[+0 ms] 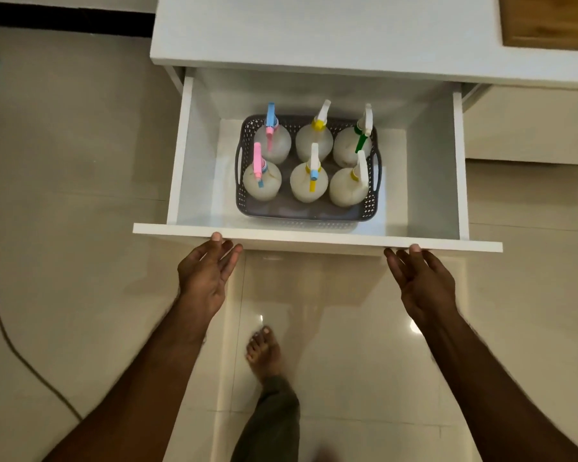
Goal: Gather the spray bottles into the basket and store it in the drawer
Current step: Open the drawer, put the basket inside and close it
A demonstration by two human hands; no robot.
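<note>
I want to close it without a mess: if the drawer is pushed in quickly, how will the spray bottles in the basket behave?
The six spray bottles look tall with narrow trigger heads, so a sudden stop might rock them. They stand close together inside the grey basket, which probably keeps them upright. The basket sits loose on the drawer floor, with free space around, so it may slide.

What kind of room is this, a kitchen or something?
Probably a home kitchen or utility area: a white cabinet with an open drawer, a wooden board on the counter, glossy floor tiles, and a basket of spray bottles.
</note>
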